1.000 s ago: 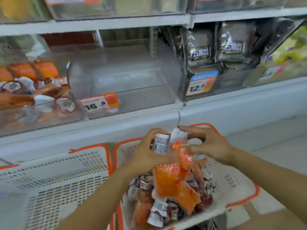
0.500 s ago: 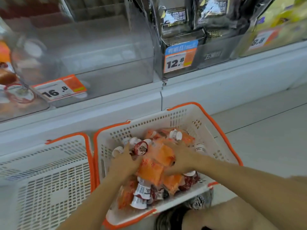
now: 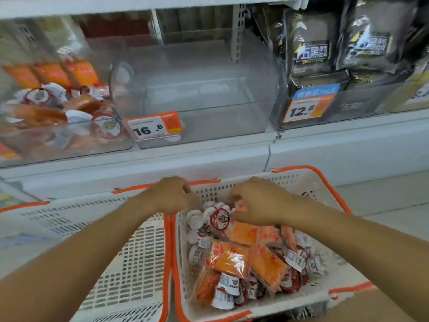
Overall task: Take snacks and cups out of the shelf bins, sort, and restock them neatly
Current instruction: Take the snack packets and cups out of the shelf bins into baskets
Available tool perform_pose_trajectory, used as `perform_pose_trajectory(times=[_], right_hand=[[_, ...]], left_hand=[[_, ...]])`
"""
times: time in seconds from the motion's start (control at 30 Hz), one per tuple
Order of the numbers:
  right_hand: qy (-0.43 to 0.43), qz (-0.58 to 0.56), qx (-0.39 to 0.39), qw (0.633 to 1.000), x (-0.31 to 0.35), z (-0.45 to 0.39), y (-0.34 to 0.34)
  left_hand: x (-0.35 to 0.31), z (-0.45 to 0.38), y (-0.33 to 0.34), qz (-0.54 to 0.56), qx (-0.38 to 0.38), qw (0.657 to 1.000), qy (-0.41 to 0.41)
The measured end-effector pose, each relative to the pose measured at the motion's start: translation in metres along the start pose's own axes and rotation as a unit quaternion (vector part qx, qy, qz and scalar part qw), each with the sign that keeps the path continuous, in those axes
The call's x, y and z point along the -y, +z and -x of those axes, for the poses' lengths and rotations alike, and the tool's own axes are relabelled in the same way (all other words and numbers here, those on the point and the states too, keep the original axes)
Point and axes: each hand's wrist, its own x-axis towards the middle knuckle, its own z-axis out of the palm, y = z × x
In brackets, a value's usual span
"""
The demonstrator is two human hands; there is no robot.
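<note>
**A:** What had changed in that last second?

**B:** A second before, I had both hands raised over the right basket (image 3: 299, 180), holding up a strip of orange packs with cups hanging from it. Half a second on, they were pressed down into the pile. At this moment they had come back up to the far end of the basket, and the strip was lying among the rest.

**A:** And the fingers?

**B:** The left hand (image 3: 173, 196) was curled like a fist at the basket's far left corner, beside the rim; I couldn't tell whether it held anything. The right hand (image 3: 257, 204) had its fingers bent down and seemed to be pinching the corner of an orange pack (image 3: 241, 206) just beside a red-lidded cup (image 3: 220, 219), though blur left that uncertain.

**A:** Where did the goods sit?

**B:** Cups and orange packs (image 3: 232, 259) were heaped together in the right basket. The left basket (image 3: 130, 263) showed nothing in it. The middle bin (image 3: 197, 94), tagged 16.8, stood bare; the left bin (image 3: 65, 135) still held mixed cups and packs.

**A:** Meaning?

**B:** I judged the sorting barely begun and restocking yet to start.
</note>
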Motion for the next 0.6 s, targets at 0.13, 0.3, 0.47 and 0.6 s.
perform_pose_trajectory(times=[0.13, 0.3, 0.47, 0.6], right_hand=[[-0.06, -0.173, -0.229, 0.956, 0.052, -0.02, -0.088], [-0.151, -0.216, -0.286, 0.921, 0.132, -0.094, -0.162], [-0.176, -0.091, -0.194, 0.961, 0.193, -0.188, -0.186], [-0.145, 0.034, -0.041, 0.988, 0.219, -0.247, -0.187]], left_hand=[[0.016, 0.032, -0.1, 0.056, -0.116, 0.991, 0.041], [0.086, 0.064, -0.176, 0.103, -0.38, 0.911, 0.122], [0.171, 0.063, -0.218, 0.031, -0.411, 0.911, 0.006], [0.218, 0.044, -0.229, 0.015, -0.325, 0.944, -0.057]])
